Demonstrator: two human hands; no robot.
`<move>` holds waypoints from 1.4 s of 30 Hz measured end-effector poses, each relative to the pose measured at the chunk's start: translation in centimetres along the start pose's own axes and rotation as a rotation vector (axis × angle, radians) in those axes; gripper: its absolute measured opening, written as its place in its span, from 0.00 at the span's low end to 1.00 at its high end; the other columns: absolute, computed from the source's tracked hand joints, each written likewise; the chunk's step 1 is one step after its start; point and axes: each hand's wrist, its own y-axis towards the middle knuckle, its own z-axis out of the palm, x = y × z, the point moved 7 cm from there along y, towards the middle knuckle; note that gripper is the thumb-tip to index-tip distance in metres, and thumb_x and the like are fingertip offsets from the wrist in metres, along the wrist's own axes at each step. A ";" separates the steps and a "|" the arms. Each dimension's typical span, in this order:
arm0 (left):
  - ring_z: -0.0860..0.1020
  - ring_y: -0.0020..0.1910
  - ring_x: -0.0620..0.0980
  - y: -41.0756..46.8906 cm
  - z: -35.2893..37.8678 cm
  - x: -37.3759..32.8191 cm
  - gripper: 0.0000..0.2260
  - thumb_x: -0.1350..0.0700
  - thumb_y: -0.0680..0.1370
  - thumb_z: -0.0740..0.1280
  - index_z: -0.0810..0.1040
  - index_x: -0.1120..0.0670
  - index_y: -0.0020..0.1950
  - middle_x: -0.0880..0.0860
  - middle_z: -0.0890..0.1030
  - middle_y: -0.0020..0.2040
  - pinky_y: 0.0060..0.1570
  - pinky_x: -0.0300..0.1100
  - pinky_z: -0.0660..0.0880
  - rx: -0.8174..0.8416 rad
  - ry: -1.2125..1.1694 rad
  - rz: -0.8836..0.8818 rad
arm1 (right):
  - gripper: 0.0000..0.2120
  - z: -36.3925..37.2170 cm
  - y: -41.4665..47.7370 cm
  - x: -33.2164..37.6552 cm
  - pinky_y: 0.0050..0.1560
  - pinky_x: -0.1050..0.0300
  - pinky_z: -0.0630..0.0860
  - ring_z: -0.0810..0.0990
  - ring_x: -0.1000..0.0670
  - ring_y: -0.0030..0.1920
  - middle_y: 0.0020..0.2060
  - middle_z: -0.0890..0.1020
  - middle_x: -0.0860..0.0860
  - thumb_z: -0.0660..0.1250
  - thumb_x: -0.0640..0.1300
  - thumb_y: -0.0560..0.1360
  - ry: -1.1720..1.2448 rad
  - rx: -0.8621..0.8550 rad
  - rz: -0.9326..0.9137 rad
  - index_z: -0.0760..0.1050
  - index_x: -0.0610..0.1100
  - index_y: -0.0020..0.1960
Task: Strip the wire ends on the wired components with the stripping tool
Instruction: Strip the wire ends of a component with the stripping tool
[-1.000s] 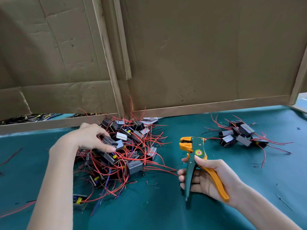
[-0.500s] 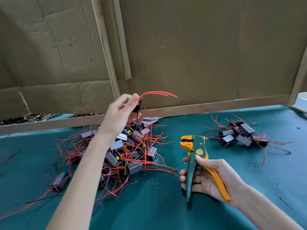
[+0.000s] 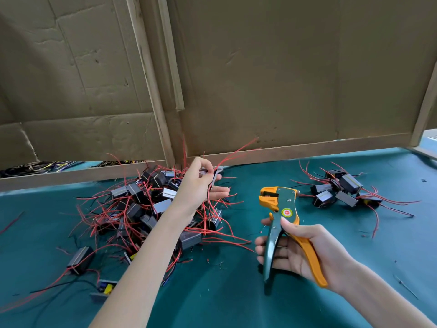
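Pinching one wired component (image 3: 215, 174) above the pile (image 3: 142, 204) near the table's (image 3: 236, 292) back edge, the left hand (image 3: 198, 188) should feed a single wire end (image 3: 254, 140) squarely into the stripper (image 3: 281, 209), whose spread handles the right hand (image 3: 302, 247) holds with curled fingers at mid-table.

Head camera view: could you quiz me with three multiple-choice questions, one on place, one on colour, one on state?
1. Where is the smaller heap of components relative to the stripping tool? A left B right C underneath
2. The tool's handles are? A orange and dark green B blue C white
3. The left hand? A lies flat B pinches a wired component C holds the tool
Answers: 1 B, it lies off to the right; 2 A, both colours show in the right hand; 3 B, fingers curl round it above the big pile.
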 end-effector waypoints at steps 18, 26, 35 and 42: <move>0.76 0.55 0.52 0.1 1.3 -0.7 0.17 0.51 0.83 0.57 0.81 0.53 0.40 0.51 0.77 0.56 0.60 0.49 0.70 0.095 0.637 0.217 | 0.21 0.2 -0.2 0.1 0.42 0.38 0.81 0.82 0.33 0.41 0.45 0.80 0.29 0.66 0.43 0.69 -0.007 -0.032 -0.016 0.73 0.35 0.60; 0.83 0.40 0.46 -0.3 0.2 -2.1 0.12 0.63 0.80 0.63 0.78 0.51 0.61 0.56 0.82 0.46 0.53 0.37 0.76 -0.059 0.363 0.419 | 0.22 0.7 -0.5 0.3 0.44 0.38 0.81 0.82 0.33 0.42 0.46 0.80 0.28 0.66 0.43 0.69 -0.046 -0.020 -0.042 0.73 0.34 0.61; 0.78 0.28 0.48 -0.7 1.9 -2.1 0.05 0.64 0.79 0.64 0.70 0.57 0.46 0.52 0.84 0.38 0.38 0.40 0.78 0.150 0.221 0.334 | 0.17 2.2 -1.6 1.2 0.45 0.38 0.79 0.81 0.32 0.43 0.47 0.79 0.27 0.68 0.41 0.72 -0.199 0.083 -0.140 0.77 0.35 0.59; 0.70 0.28 0.43 -2.0 3.4 -3.1 0.06 0.64 0.80 0.62 0.75 0.55 0.47 0.51 0.85 0.42 0.37 0.36 0.74 0.284 0.168 0.313 | 0.19 2.7 -2.0 1.7 0.45 0.38 0.79 0.81 0.32 0.43 0.45 0.79 0.27 0.69 0.45 0.69 -0.223 0.113 -0.202 0.78 0.37 0.57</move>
